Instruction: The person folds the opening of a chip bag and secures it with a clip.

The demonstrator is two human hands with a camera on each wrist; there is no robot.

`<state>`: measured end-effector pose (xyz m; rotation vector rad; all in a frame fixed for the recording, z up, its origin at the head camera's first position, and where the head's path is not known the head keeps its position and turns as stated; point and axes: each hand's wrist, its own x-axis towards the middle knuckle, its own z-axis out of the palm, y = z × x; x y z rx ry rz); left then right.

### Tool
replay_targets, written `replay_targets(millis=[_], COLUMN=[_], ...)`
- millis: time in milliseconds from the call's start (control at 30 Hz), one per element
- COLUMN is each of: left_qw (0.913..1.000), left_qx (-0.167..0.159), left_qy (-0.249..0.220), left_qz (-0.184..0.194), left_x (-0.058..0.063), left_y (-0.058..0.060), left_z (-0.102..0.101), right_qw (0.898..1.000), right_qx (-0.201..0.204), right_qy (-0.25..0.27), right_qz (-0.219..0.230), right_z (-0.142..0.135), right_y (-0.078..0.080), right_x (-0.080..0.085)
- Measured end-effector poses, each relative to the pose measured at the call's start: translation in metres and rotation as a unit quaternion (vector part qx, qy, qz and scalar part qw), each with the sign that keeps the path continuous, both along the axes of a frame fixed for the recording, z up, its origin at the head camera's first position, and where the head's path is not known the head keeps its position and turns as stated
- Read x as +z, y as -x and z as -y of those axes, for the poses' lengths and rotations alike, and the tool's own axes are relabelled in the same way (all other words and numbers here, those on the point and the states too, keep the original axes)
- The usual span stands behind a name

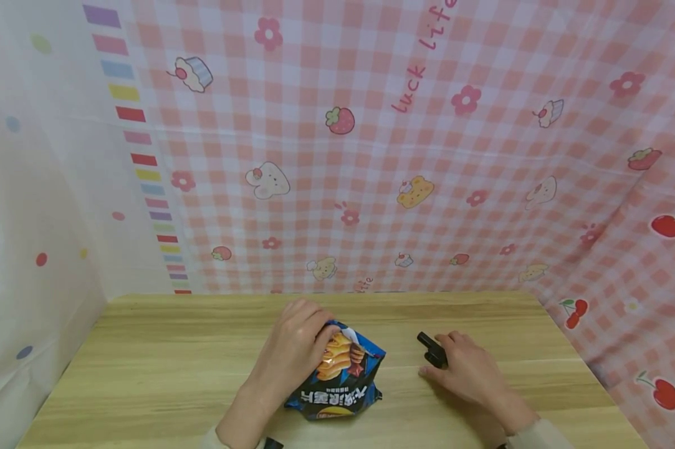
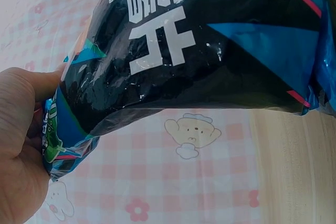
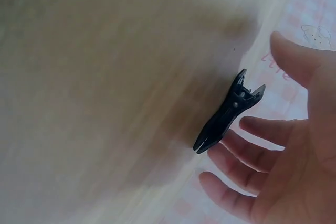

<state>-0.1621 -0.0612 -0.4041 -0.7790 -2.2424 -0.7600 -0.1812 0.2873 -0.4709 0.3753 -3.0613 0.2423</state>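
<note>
My left hand [image 1: 299, 337] grips a blue and black bag of potato chips [image 1: 337, 374] by its upper left edge. In the left wrist view the bag [image 2: 199, 51] fills the upper part, with the thumb on one side of its end and the fingers partly hidden behind. To the right, my right hand [image 1: 469, 368] is beside a black plastic clip [image 1: 435, 352]. The right wrist view shows the clip [image 3: 226, 114] near the fingertips [image 3: 215, 156], with the thumb spread well apart from it. Whether a finger touches the clip I cannot tell.
A light wooden table [image 1: 163, 349] carries both things. Behind it hangs a pink checked cloth [image 1: 315, 149] with printed cartoons, and it continues on the right. A white dotted cloth [image 1: 40, 206] hangs on the left.
</note>
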Motion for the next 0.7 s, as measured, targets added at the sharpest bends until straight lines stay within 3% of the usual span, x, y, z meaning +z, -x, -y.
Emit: replay_targets(millis=[267,700], left_qw=[0.9999,0.9999], left_qx=[0.002,0.002], left_qy=[0.002,-0.001], left_qz=[-0.011,-0.012], left_x=[-0.002,-0.001], left_y=[0.001,0.001], left_z=[-0.001,-0.001], right_qw=[0.999,0.998], right_qx=[-0.013,-0.012], right_qy=[-0.002,0.028], right_qz=[0.035,0.048], right_z=[-0.004,-0.007], right_y=[0.004,0.013], right_x=[-0.003,-0.002])
